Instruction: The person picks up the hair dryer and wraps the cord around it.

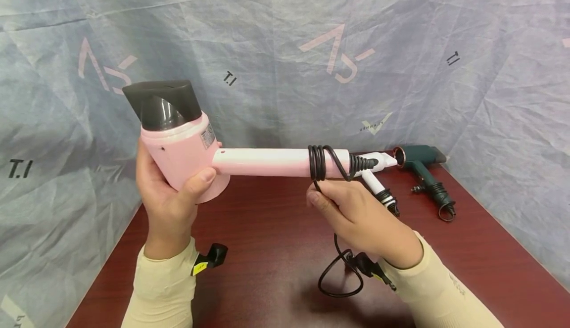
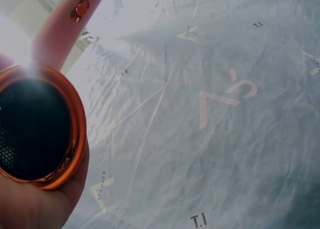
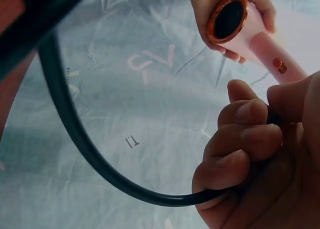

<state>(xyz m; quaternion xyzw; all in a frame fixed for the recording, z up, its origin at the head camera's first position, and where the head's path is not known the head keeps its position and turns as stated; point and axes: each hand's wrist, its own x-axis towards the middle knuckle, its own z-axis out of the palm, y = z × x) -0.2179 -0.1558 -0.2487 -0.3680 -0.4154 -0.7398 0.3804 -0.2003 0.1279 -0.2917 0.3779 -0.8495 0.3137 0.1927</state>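
Note:
A pink hair dryer (image 1: 178,157) with a black nozzle (image 1: 164,104) is held up over the table, its handle (image 1: 267,162) pointing right. My left hand (image 1: 171,202) grips the dryer's body from below and behind, thumb near the handle joint. In the left wrist view the copper-rimmed rear grille (image 2: 37,129) faces the camera. Several turns of black power cord (image 1: 317,163) wrap the handle's end. Below them my right hand (image 1: 356,211) grips the cord with curled fingers. A loose loop of cord (image 3: 125,189) runs out of that hand and hangs beneath it.
A white hair dryer (image 1: 376,184) and a dark green hair dryer (image 1: 429,174) lie at the back right of the dark red table (image 1: 258,263), cords wound on their handles. Grey printed cloth (image 1: 267,70) hangs behind and at both sides.

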